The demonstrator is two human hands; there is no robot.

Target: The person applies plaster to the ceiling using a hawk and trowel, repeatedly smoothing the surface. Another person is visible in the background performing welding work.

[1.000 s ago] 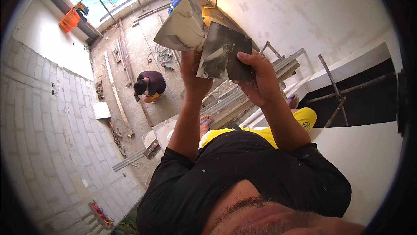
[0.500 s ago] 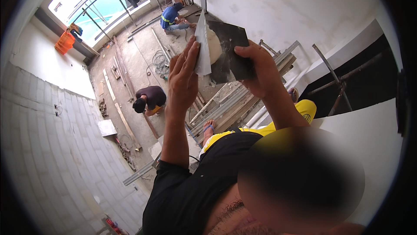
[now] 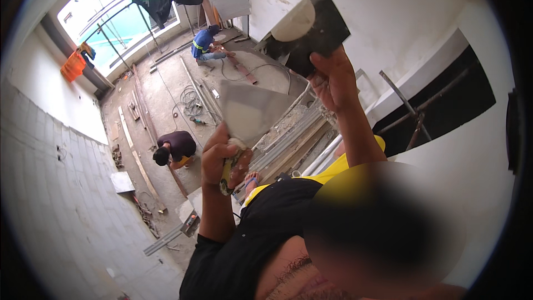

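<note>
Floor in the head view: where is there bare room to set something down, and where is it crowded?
Mostly bare: the floor between the long brown beam and the coiled cable. Crowded: between the left hand and right forearm, where metal bars and planks lie side by side.

The scraper [image 3: 254,108] is left of the plate [image 3: 325,32], both above the floor [image 3: 173,72]. A board [image 3: 148,182] lies near the floor's left edge.
</note>
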